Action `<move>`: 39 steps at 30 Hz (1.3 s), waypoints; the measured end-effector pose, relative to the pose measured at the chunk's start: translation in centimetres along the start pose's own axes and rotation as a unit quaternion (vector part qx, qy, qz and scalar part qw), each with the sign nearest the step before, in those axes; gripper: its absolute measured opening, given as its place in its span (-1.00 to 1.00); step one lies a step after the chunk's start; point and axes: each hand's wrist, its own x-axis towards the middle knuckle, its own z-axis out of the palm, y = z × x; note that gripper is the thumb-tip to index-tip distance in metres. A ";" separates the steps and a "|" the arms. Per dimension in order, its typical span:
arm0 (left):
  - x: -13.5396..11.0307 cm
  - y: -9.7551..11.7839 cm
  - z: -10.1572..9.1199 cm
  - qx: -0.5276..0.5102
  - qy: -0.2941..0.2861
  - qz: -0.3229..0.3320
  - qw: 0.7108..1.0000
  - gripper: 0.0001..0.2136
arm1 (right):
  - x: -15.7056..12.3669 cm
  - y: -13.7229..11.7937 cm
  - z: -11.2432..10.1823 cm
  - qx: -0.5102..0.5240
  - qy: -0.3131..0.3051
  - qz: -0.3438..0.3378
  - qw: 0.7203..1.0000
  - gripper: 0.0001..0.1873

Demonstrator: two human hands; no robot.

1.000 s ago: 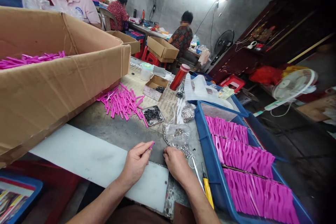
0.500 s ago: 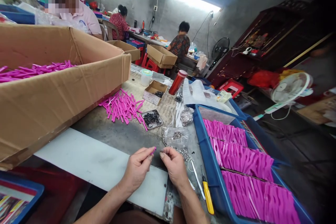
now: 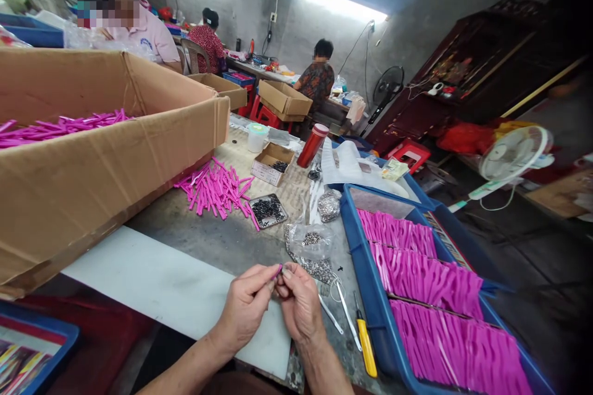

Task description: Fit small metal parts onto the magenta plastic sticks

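Observation:
My left hand (image 3: 248, 302) is closed around a small magenta plastic piece (image 3: 279, 270), and only its tip shows. Right beside it, my right hand (image 3: 299, 299) pinches at that tip with thumb and finger; whatever it holds is too small to make out. Both hands are over the end of a pale flat board (image 3: 171, 290). Beyond them lie a pile of magenta sticks (image 3: 215, 188) and a shallow tray of small black parts (image 3: 269, 211). Bags of small metal parts (image 3: 315, 241) are just past my right hand.
A large cardboard box (image 3: 115, 179) of magenta sticks stands at left. To the right is a blue crate (image 3: 359, 271) with rows of magenta pieces. A yellow-handled screwdriver (image 3: 365, 345) and a white tool (image 3: 348, 315) lie alongside. Several people sit farther back.
My hands have come together, the right moving left until its fingers meet the tip of the magenta piece in my left hand. Before, a gap separated them.

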 end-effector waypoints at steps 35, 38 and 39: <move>-0.3 0.1 0.0 0.008 0.005 -0.006 1.000 -0.74 | 0.0 0.5 -0.6 -0.257 -0.001 -0.137 0.957 -0.75; -0.3 0.1 0.0 0.000 0.005 -0.011 1.000 -0.75 | 0.2 0.7 -0.9 -0.255 0.004 -0.128 0.959 -0.80; -0.3 0.1 0.1 -0.002 0.004 -0.013 1.000 -0.75 | 0.2 0.7 -1.0 -0.252 0.008 -0.128 0.959 -0.80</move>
